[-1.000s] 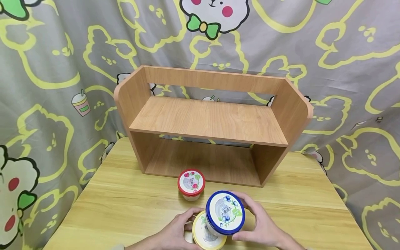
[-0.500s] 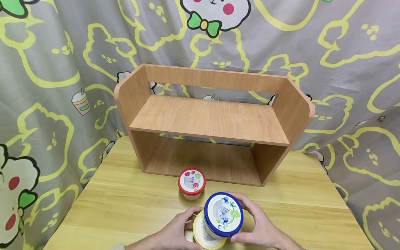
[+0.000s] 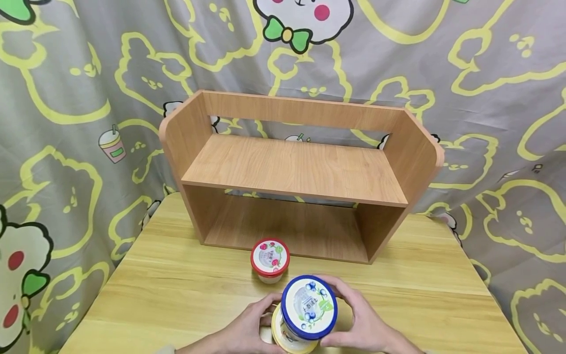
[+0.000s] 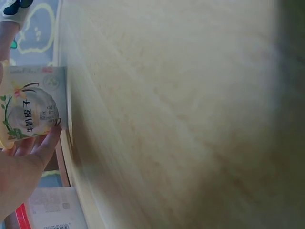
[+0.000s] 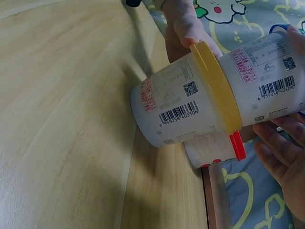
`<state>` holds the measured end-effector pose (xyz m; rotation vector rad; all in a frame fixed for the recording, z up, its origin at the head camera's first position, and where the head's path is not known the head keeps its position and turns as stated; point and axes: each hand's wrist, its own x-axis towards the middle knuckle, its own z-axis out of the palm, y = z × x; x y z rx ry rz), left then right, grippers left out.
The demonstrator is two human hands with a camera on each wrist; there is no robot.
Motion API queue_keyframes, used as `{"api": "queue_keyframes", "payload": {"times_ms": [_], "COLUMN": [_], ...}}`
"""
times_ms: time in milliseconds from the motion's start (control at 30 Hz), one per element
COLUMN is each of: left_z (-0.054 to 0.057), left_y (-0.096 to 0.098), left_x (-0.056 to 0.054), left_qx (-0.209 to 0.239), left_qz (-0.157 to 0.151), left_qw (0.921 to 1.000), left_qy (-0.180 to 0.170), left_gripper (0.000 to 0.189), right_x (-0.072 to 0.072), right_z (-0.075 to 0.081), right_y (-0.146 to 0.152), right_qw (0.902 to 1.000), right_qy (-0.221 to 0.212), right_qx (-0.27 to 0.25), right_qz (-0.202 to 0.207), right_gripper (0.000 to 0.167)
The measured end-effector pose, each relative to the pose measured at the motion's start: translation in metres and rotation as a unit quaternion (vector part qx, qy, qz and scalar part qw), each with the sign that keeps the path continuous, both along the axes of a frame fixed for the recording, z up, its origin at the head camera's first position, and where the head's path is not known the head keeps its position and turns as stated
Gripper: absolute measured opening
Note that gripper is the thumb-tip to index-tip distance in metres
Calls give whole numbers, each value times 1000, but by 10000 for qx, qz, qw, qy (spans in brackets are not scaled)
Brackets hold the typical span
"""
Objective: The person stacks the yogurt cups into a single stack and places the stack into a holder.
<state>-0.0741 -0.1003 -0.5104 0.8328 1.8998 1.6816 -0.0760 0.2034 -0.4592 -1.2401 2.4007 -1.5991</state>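
My left hand [image 3: 247, 325] grips a yellow-lidded tub [image 5: 174, 102] standing upright on the wooden table [image 3: 177, 290]. Its printed white wall shows in the left wrist view, fingers [image 4: 45, 149] curled against it. A blue-lidded tub [image 3: 309, 307] with blueberries on its lid sits over the yellow lid [image 5: 217, 88], its base right at that lid in the right wrist view. My right hand [image 3: 362, 319] holds the blue-lidded tub from the right, thumb in front and fingers behind. From above, it covers most of the yellow lid.
Just beyond the hands stands a red-lidded tub [image 3: 270, 258] with berries on its lid. Behind it, a two-tier wooden shelf [image 3: 292, 169] rests on the table. A grey patterned curtain [image 3: 380, 54] hangs around the back and sides.
The blue-lidded tub has shifted left in my right hand, from the right part of the yellow lid to more squarely over it. The left hand and yellow-lidded tub stay nearly still.
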Motion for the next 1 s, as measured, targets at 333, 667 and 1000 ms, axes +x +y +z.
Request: {"api": "queue_keyframes", "payload": {"times_ms": [333, 667, 1000], "left_z": [-1, 0, 1], "left_y": [-1, -1, -1], "left_x": [1, 2, 3], "left_qx": [154, 131, 218], "left_qz": [-26, -39, 1], "left_qw": [9998, 9999, 9998], "left_qy": [99, 55, -45], "left_gripper": [84, 84, 83], "right_x": [3, 5, 5], "right_z": [2, 2, 2], "right_y": [-5, -2, -3], "right_qw": [9995, 9984, 9983], "right_qy": [-232, -433, -341], "right_qx": [197, 348, 468], "right_qz": [35, -78, -36], "right_gripper": [97, 97, 96]}}
